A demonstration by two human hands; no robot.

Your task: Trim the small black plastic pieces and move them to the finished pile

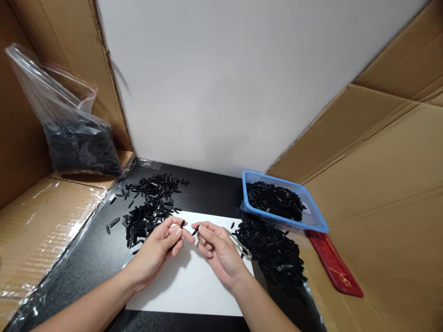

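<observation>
Both hands hover over a white sheet [194, 286] lying on a black tabletop. My left hand [162, 244] pinches a small black plastic piece [182, 224] between thumb and fingers. My right hand [216, 246] holds another small black piece [195, 230] at its fingertips, with metal tweezers [238, 244] tucked along the palm. The two pieces sit a few centimetres apart, tips facing each other.
A loose heap of black pieces [148, 210] lies at the left, another heap [273, 251] at the right. A blue basket [313, 216] with more pieces stands at the back right. A clear bag of pieces [76, 143] leans at the left; cardboard walls surround; a red strip [334, 265] lies at the right.
</observation>
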